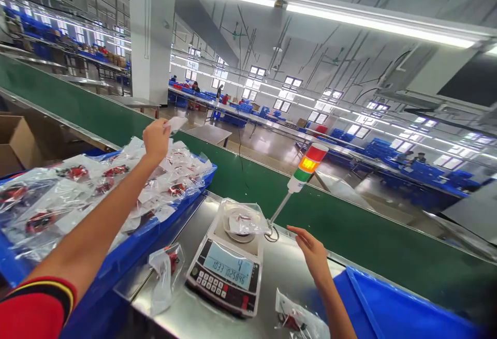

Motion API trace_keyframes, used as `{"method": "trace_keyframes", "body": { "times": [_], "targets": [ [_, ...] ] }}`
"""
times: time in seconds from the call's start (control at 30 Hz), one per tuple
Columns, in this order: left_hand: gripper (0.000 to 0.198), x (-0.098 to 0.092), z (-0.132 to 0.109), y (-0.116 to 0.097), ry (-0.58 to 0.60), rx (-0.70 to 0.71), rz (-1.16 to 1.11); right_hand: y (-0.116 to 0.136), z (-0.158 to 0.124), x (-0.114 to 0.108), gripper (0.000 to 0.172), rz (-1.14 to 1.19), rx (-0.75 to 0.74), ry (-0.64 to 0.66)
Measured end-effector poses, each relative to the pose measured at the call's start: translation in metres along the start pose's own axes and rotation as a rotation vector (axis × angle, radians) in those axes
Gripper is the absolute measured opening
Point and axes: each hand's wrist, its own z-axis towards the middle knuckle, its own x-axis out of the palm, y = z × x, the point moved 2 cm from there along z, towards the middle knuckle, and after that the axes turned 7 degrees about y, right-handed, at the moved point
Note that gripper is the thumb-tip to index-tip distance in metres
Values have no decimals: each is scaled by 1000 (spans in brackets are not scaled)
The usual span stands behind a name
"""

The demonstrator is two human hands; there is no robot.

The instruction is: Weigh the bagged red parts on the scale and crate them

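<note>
My left hand (156,139) is raised over a blue bin (166,233) heaped with clear plastic bags of red and black parts. It pinches the edge of a whitish bag (177,123), whose contents do not show. Fingers apart, my right hand (311,252) hovers right of the counting scale (229,271) and holds nothing. On the scale's round pan lies a clear bag (245,219) with small dark red parts, and the display reads 4, 1033 and 0.25846. One bag with red parts (167,274) lies left of the scale, another bag (295,315) in front of my right forearm.
Behind the scale stands a signal tower (308,165) with its amber section lit. A green conveyor belt (248,173) runs along the metal table's far edge. An open blue bin (392,308) is at right, a cardboard box (19,145) at far left.
</note>
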Motion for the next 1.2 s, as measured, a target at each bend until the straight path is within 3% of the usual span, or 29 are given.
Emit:
{"method": "trace_keyframes", "body": {
  "times": [0.03, 0.13, 0.2, 0.3, 0.4, 0.47, 0.6, 0.73, 0.83, 0.97, 1.1, 1.2],
  "targets": [
    [17, 6, 4, 3, 49, 6, 15, -5, -14, -13, 42, -18, 28, -22],
    [45, 37, 4, 13, 239, -13, 66, -25, -60, -47, 45, -128, 147, -123],
    [56, 59, -4, 15, 336, 10, 107, -42, -94, -56, 47, -211, 235, -157],
    [44, 79, -27, -3, 435, 141, 126, -67, -142, -43, 53, -283, 321, -34],
    [18, 85, -62, -47, 628, 369, 104, -83, -176, -15, 62, -350, 397, 150],
    [27, 86, -94, -80, 802, 509, 75, -84, -186, -4, 57, -357, 409, 149],
    [28, 97, -169, -126, 954, 661, 8, -70, -184, -4, 45, -212, 340, -6],
    [20, 126, -238, -134, 1008, 797, 22, -51, -176, -15, 48, -99, 340, -184],
    [17, 147, -262, -130, 959, 766, 20, -32, -168, -20, 55, -18, 363, -273],
    [15, 156, -250, -126, 844, 613, -46, 5, -131, -16, 54, 134, 296, -304],
    [13, 142, -197, -114, 610, 327, -125, 46, -61, 9, 51, 232, 173, -266],
    [11, 119, -151, -95, 444, 176, -175, 67, -10, 43, 49, 229, 126, -165]
  ]
}}
